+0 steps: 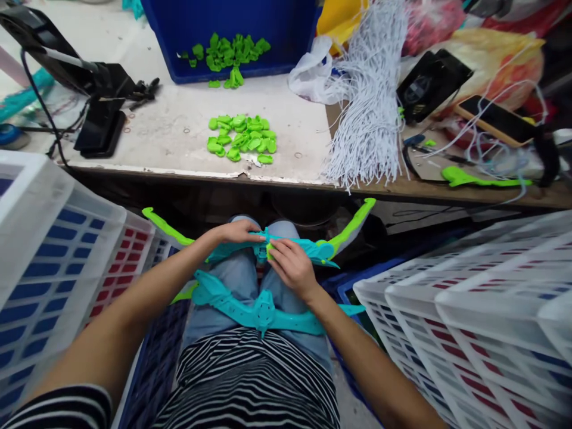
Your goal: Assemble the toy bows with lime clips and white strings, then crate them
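Note:
A teal toy bow (306, 247) with lime-green limbs lies across my knees. My left hand (239, 231) is closed on its left half, fingertips near the centre. My right hand (292, 265) pinches a small lime-green plastic piece (269, 251) against the bow's middle; the fingers partly cover it, so how it sits there is hidden. Closer to my body, a second teal bow part (292, 322) rests on my lap, with green showing by its left end. Neither hand touches this second one.
Loose green pieces (243, 138) are heaped on the worktable (174, 128); more sit in a blue bin (179, 36). White strings (366, 119) hang over the table edge. A phone (496, 119) lies at right. Plastic crates (44, 250) stand left, and stacked crates (469, 310) right.

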Available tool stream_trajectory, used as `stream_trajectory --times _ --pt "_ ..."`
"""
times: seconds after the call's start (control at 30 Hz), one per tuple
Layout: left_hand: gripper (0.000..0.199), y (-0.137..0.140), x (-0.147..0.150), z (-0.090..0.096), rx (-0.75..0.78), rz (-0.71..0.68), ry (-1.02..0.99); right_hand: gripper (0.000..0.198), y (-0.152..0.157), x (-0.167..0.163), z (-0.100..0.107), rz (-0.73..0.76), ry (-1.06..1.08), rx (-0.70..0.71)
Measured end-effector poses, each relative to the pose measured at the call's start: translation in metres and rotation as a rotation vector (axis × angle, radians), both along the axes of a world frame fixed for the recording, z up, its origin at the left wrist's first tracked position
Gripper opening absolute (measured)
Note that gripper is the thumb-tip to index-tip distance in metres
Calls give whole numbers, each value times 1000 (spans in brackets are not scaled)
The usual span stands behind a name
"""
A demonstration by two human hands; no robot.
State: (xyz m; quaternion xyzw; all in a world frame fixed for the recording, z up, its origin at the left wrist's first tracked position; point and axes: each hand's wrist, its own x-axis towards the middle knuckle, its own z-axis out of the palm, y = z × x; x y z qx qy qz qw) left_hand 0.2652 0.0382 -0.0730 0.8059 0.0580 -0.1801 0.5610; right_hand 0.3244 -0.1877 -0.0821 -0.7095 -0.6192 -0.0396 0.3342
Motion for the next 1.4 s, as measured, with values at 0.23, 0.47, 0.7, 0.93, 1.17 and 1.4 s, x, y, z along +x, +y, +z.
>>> stream_trajectory --times 0.23,0.47,0.7,0.93,1.17,1.4 --pt "51 -3 0 -10 -168 62 149 26 17 -1 -27 59 -130 -30" --pt "43 2 0 -9 -96 -14 68 18 20 0 -34 -81 37 -50" --pt "37 -9 3 -7 191 60 11 59 27 4 -38 -188 118 -112" --pt "34 -36 -29 5 594 50 -179 30 36 27 7 -98 144 -110" --pt "61 -58 -60 -21 852 100 -277 22 143 115 64 -287 -56 -83" --pt "56 -43 -40 -13 623 281 -156 19 164 161 79 -162 -17 -353"
